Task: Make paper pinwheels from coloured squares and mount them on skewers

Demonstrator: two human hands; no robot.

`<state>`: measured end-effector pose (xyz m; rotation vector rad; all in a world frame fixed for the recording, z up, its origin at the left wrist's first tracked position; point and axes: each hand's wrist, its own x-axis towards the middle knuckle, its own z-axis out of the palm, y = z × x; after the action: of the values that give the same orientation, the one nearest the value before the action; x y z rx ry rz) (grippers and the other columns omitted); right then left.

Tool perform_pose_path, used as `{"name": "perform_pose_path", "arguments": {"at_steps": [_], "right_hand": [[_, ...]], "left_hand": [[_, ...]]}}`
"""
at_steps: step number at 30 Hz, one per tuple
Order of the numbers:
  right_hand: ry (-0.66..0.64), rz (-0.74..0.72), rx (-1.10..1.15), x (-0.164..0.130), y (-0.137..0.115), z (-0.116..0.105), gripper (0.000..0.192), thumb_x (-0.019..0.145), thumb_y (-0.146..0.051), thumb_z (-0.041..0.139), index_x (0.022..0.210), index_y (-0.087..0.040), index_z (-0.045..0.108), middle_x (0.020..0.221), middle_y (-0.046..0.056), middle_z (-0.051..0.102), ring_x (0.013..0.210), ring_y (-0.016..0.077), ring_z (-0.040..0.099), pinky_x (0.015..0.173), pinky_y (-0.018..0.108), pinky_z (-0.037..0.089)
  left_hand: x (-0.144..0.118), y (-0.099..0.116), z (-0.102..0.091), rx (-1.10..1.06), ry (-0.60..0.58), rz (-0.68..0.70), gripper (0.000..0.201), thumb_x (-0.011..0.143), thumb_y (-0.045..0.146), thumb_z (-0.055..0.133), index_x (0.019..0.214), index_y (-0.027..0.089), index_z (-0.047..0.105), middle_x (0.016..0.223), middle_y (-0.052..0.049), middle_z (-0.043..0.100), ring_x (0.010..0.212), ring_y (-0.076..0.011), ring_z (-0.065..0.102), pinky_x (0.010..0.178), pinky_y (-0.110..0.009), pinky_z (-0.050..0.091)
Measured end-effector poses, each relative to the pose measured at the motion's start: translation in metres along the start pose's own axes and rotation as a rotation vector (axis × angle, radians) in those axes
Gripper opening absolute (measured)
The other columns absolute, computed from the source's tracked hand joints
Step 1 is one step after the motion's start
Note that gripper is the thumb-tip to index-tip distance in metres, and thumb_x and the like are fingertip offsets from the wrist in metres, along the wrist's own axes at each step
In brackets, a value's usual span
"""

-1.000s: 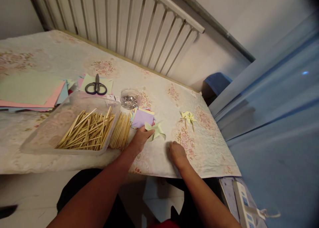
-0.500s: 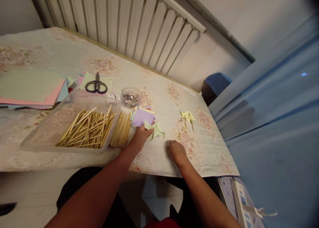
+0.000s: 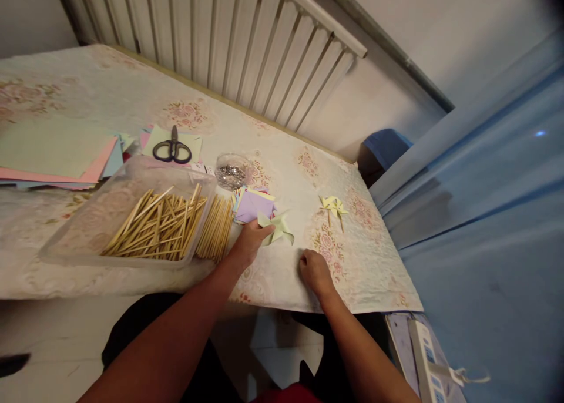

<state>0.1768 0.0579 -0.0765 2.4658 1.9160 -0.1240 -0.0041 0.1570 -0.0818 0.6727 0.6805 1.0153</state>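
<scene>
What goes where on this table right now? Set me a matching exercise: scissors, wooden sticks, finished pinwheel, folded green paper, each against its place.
Things:
1. scissors
2. wooden sticks
3. finished yellow pinwheel
4. folded green paper

Places:
A. pinched in the left hand
B. lying alone on the tablecloth, beyond the right hand
C. on a pale green sheet beside the paper stack
D. piled in the clear plastic tray

Pairs: 1-C, 2-D, 3-B, 4-A
</scene>
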Motion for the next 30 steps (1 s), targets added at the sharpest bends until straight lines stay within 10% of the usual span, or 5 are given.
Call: {"name": "perform_pose_path", "arguments": {"at_steps": [10,17,30], "right_hand": [[0.44,-0.111,0.601,0.004,-0.032,-0.051,0.014,0.077,-0.023,0.052,0.069,-0.018,0.062,0.069,0.001,0.06,0.064,0.014,0.052,0.064,0.025,0.041],[0.487,-0.231,0.673,0.01,-0.075,-0.046,0.012,0.078,-0.018,0.053,0.068,-0.018,0.061,0.066,-0.001,0.053,0.064,0.0125,0.049,0.063,0.024,0.039],[0.489,-0.221,0.695,0.021,-0.079,-0.026,0.01,0.078,-0.018,0.058,0.07,-0.017,0.064,0.065,-0.002,0.052,0.063,0.0121,0.049,0.064,0.024,0.039]], "left_hand": [[-0.001,-0.001,-0.001,0.029,-0.006,-0.029,0.034,0.058,0.028,0.074,0.086,0.01,0.068,0.071,-0.003,0.068,0.064,-0.0154,0.06,0.063,-0.026,0.044],[-0.006,0.006,0.002,0.084,0.007,0.007,0.032,0.061,0.025,0.069,0.088,0.009,0.068,0.072,-0.003,0.069,0.065,-0.0162,0.06,0.064,-0.026,0.045],[-0.006,0.005,0.003,0.125,0.008,0.033,0.019,0.061,0.024,0.068,0.076,0.011,0.065,0.069,-0.002,0.066,0.068,-0.0169,0.059,0.069,-0.027,0.045]]}}
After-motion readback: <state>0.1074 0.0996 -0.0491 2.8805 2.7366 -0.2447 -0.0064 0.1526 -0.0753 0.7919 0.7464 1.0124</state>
